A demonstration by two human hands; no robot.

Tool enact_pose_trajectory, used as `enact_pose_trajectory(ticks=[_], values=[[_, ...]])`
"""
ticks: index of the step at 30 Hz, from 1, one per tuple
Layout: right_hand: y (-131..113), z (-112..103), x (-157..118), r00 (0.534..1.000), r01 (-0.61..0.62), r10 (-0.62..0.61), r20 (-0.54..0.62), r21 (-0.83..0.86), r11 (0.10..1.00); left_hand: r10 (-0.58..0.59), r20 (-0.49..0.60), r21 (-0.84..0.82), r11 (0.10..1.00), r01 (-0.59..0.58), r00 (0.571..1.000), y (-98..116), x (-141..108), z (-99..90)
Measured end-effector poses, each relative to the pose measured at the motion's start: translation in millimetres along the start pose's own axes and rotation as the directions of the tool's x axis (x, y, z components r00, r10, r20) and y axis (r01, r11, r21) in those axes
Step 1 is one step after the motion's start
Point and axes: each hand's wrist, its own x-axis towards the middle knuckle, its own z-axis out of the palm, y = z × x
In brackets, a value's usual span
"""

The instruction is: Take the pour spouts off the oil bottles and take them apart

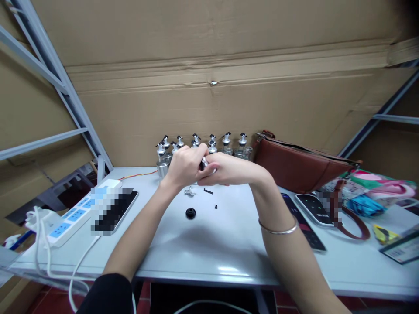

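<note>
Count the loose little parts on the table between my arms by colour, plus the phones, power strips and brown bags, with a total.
Black parts: 3
Silver part: 1
Phones: 3
Power strip: 1
Brown bag: 1
Total: 9

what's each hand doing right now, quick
Left hand: closed on a small shiny part.
Right hand: closed on the same part, against the left.
</note>
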Motion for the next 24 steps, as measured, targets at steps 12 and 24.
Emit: enact_pose_trajectory(ticks=[12, 24], values=[[5.5, 22.8, 24.1, 0.961, -0.050, -0.048, -0.273, -0.341, 0.939, -0.173, -0.103, -0.138, 0.978, 0.158, 0.980, -28.0, -7.7, 8.3], [38.0, 6.9, 24.7, 0.954, -0.165, 0.100, -0.284, -0.213, 0.963, -0.252, 0.558, -0.082, 0.931, 0.355, 0.790, -31.3, -7.1, 30.6]])
